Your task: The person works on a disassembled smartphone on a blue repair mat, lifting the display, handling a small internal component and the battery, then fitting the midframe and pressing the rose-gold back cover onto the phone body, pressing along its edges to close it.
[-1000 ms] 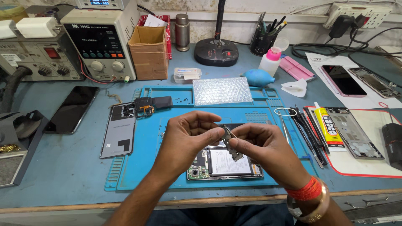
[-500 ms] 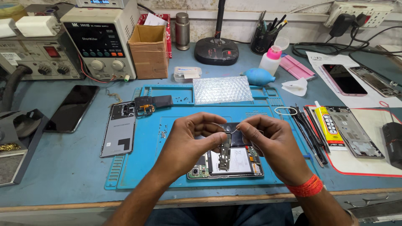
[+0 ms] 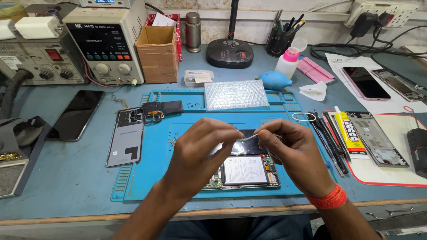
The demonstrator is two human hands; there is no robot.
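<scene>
Change: both hands have drawn closer together above the phone since the earlier frames, and the small part once dangling between them is now a thin strip pulled level between the fingertips.
Table (image 3: 66,186): blue-grey, under everything; it runs out on all sides of the fingers.
Mat (image 3: 151,178): blue work mat directly beneath both hands.
Power supply (image 3: 106,44): beige box with knobs, well beyond the left fingers, at the back.
Cardboard box (image 3: 156,53): just beside the power supply, far from the fingers.
Phone (image 3: 247,171): opened, battery showing, flat on the mat just below and nearer the person than the fingers; partly hidden by both hands.
Back cover (image 3: 125,143): grey, lying left of the left hand, half off the mat.
Bubble wrap (image 3: 236,94): beyond the fingers, at the mat's far edge.
Left hand (image 3: 202,153): fingers (image 3: 233,133) pinched on one end of the strip.
Right hand (image 3: 296,153): fingers (image 3: 262,131) pinched on the other end; red band at the wrist.
Glue tube (image 3: 349,133): yellow, right of the right hand.
Strip (image 3: 249,138): thin, pale, held taut between the two pinches, above the phone's upper end.
</scene>
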